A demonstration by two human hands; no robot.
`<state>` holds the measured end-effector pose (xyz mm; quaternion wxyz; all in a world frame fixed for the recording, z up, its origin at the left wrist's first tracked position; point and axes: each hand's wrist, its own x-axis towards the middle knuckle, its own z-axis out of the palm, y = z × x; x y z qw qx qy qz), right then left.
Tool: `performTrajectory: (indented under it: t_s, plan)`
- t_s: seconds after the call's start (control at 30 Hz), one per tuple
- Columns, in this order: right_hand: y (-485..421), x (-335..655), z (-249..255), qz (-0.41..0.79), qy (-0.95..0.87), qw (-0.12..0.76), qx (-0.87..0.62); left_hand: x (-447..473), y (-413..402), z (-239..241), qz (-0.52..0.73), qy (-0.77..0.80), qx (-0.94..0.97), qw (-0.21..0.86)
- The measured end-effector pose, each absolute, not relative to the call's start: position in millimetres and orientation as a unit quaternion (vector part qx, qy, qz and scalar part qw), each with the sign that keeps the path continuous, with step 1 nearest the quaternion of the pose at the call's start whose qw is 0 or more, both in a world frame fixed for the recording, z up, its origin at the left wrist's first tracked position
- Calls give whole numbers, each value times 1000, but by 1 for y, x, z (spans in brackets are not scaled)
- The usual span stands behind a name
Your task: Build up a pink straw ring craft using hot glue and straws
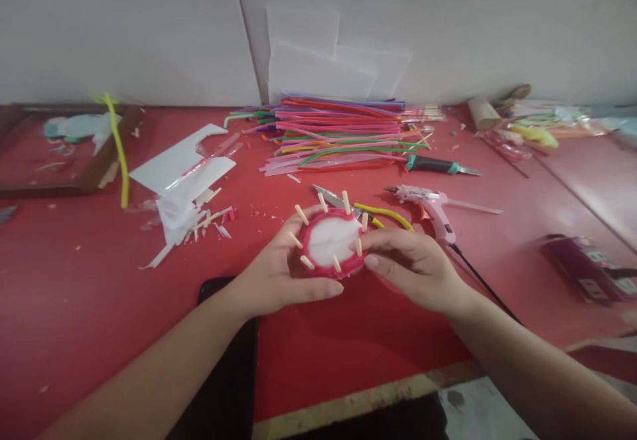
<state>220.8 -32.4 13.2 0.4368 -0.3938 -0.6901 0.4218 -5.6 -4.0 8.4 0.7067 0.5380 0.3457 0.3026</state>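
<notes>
A small round craft piece [329, 239] with a white middle and a fuzzy pink-red rim is held above the red table. Several short pale wooden sticks [346, 202] stand up around that rim. My left hand [279, 271] wraps its left side, thumb along the front and fingers behind. At the right edge, my right hand [418, 267] pinches the rim beside one stick, index finger and thumb close together. Just behind the piece lie yellow-handled scissors [393, 214], partly hidden by it. A pink glue gun [428, 204] rests to the right of them.
Colourful pipe cleaners [338, 128] are piled at the back. A craft knife [442, 165] lies beside them. Cut white card [179, 161] and stick scraps are on the left, near a brown tray [89, 178]. A black phone-like slab [219, 360] lies in front; a purple box [587, 267] sits right.
</notes>
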Motion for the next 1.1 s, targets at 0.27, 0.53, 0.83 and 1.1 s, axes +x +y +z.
performTrajectory:
  t_s: [0.27,0.53,0.83,1.1]
  plan:
    - [-39,217,13,297,-716,469,-423,-3,-6,7,393,386,546,631]
    - [-44,211,16,156,-738,465,-464,2,-6,8,443,417,540,582]
    - [-41,212,16,147,-744,464,-458,3,-6,11,454,426,536,570]
    - [-35,215,15,115,-780,444,-425,2,-7,5,456,438,536,559]
